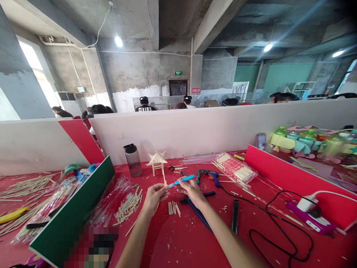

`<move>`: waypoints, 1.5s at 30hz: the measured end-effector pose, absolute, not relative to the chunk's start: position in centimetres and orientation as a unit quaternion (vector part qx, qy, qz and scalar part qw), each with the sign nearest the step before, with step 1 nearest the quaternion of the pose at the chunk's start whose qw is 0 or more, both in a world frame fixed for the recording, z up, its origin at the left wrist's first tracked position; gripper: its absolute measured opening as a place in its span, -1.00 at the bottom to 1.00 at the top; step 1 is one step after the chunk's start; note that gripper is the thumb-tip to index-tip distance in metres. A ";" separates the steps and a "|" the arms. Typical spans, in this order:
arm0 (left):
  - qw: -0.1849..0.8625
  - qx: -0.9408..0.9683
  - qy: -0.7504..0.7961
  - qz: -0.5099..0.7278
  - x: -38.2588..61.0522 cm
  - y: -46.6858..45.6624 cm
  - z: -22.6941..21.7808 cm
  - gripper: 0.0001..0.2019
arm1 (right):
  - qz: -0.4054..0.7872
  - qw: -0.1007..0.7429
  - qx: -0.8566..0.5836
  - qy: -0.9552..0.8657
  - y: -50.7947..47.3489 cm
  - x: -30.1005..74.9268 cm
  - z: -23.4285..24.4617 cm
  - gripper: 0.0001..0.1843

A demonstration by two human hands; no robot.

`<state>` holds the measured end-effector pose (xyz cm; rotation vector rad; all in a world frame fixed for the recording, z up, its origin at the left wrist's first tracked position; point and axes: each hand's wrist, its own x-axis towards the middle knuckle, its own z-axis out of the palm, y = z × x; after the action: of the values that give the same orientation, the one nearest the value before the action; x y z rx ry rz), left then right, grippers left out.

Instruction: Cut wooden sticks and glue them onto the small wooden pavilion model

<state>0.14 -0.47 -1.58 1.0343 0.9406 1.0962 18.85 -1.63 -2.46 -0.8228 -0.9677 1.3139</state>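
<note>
My left hand [155, 195] pinches a thin wooden stick [164, 178] that points upward. In my right hand [192, 190] is a blue pen [184, 180], its tip reaching to the stick near my left fingertips. I cannot tell whether the tip touches it. Just behind the hands stands a small pavilion model [157, 163] built of pale sticks. Several short cut sticks [174, 209] lie in a row on the red table between my forearms. Blue-handled pliers [196, 212] lie partly under my right forearm.
A heap of short stick pieces [128, 204] lies at left, near a water bottle [132, 160]. A glue gun [213, 175] trails a black cord [267, 212] to a purple power strip [311, 219]. Bundled sticks [235, 167] lie behind. Green [75, 212] and red [295, 186] dividers flank the space.
</note>
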 end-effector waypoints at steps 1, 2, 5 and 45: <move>0.632 0.451 0.411 0.478 0.2 -0.5 -1.6 -0.60 | 0.571 0.611 -0.356 -0.417 -1.7 18.8 -2.4 -0.55; 0.632 0.452 0.410 0.478 0.2 -0.5 -1.7 -0.60 | 0.573 0.611 -0.357 -0.414 -1.7 18.8 -2.4 -0.55; 0.633 0.455 0.405 0.477 0.4 -0.5 -1.8 -0.60 | 0.579 0.613 -0.352 -0.406 -1.9 18.6 -2.3 -0.55; 0.587 0.526 0.487 0.376 -1.8 0.7 -2.0 -0.66 | 0.159 0.332 -0.606 -0.705 2.3 19.0 -1.5 -0.78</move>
<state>-1.76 0.71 -2.00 1.2259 1.1339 0.8762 18.97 2.31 -1.48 -1.5841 -1.8415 0.4167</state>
